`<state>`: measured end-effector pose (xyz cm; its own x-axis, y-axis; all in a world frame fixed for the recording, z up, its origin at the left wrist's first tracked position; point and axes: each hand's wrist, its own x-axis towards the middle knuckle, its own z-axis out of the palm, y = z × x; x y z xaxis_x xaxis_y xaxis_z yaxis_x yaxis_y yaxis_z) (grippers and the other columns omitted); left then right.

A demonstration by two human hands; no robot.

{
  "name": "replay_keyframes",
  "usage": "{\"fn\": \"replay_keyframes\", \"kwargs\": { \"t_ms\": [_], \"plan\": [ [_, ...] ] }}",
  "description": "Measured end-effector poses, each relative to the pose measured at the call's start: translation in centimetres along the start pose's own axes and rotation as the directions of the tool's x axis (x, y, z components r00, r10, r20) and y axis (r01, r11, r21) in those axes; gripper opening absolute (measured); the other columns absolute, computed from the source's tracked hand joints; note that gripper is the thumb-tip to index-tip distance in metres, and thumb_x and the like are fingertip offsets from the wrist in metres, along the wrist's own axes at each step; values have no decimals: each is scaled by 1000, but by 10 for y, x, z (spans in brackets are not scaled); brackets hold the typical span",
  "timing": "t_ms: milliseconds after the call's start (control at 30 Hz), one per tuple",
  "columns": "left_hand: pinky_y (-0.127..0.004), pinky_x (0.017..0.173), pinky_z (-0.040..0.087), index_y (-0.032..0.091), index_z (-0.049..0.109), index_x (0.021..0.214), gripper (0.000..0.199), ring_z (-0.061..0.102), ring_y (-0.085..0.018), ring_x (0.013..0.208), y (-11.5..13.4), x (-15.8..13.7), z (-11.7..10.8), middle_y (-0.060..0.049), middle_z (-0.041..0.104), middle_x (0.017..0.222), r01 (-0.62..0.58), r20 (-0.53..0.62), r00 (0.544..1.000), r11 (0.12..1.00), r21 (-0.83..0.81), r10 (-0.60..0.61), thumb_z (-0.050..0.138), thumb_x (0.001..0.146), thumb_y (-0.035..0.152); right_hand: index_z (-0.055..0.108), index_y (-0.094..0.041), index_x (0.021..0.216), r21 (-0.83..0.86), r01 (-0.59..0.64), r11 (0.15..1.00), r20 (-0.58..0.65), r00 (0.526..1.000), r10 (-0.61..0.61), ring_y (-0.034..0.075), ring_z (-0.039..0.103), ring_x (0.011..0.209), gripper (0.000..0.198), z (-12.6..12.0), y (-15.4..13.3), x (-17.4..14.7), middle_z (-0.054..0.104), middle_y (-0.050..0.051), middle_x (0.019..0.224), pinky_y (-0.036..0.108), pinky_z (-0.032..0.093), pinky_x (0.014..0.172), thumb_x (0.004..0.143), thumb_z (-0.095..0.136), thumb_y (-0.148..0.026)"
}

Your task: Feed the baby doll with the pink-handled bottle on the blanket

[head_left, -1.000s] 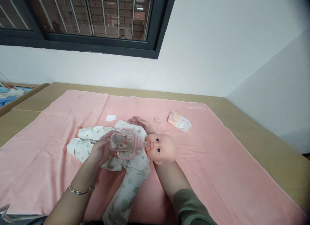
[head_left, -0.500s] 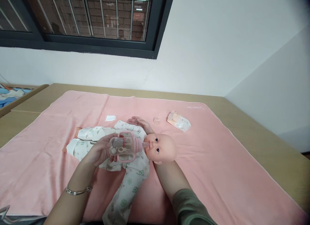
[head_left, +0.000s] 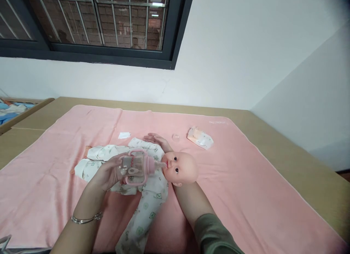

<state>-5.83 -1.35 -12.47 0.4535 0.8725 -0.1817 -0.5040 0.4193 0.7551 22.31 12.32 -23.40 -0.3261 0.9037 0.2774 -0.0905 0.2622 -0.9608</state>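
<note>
My left hand [head_left: 109, 172] is wrapped round the base of a clear baby bottle [head_left: 134, 168] with pink handles and a pink collar. The bottle lies nearly level above a baby doll [head_left: 182, 168], its teat at the doll's mouth; whether it touches the lips I cannot tell. The doll lies on its back in a white printed outfit [head_left: 153, 195], legs to the left. My right forearm passes beneath the doll's head and neck, and my right hand [head_left: 158, 140] comes out on the far side with its fingers stretched out beside the sleeve.
A pink sheet [head_left: 246, 181] covers most of the wooden surface [head_left: 306, 166]. Beyond the doll lie a white folded piece [head_left: 124, 135], a small clear dome-shaped cap [head_left: 175, 137] and a soft white-and-orange packet [head_left: 200, 137]. A wall and a barred window stand behind.
My left hand has drawn the bottle slightly left, so its teat sits less far into the doll's mouth. My right arm and the doll keep their places.
</note>
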Motion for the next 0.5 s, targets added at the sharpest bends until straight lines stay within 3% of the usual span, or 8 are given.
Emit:
{"fn": "replay_keyframes", "kwargs": {
  "t_ms": [133, 233, 367, 500],
  "plan": [
    [-24, 44, 60, 17, 78, 104, 32, 73, -20, 57, 3, 3, -19, -9, 83, 87, -145, -62, 989, 955, -257, 133, 87, 77, 32, 70, -26, 142, 58, 67, 996, -52, 997, -64, 29, 55, 159, 69, 15, -27, -21, 63, 14, 163, 50, 53, 125, 90, 78, -69],
    [-25, 50, 64, 22, 75, 106, 35, 73, -19, 62, 1, 8, -23, -9, 84, 95, -342, -181, 939, 859, -381, 293, 82, 74, 30, 66, -28, 149, 68, 71, 995, -67, 996, -67, 29, 55, 159, 66, 19, -40, -32, 62, 13, 166, 49, 52, 125, 92, 78, -60],
    [-33, 62, 69, 22, 73, 124, 52, 77, -24, 72, -1, 14, -18, -16, 85, 117, -443, -340, 882, 822, -359, 327, 77, 72, 29, 68, -36, 144, 64, 48, 997, -74, 996, -43, 31, 57, 157, 68, 20, -39, -33, 64, 8, 164, 52, 52, 128, 83, 87, -58],
    [-40, 68, 70, 22, 76, 109, 41, 80, -30, 82, 2, 16, -7, -13, 86, 107, -499, -401, 836, 823, -270, 375, 85, 71, 32, 69, -39, 136, 57, 36, 998, -83, 996, -31, 32, 59, 154, 75, 19, -32, -18, 68, 5, 159, 52, 54, 128, 70, 95, -62]
  ]
}}
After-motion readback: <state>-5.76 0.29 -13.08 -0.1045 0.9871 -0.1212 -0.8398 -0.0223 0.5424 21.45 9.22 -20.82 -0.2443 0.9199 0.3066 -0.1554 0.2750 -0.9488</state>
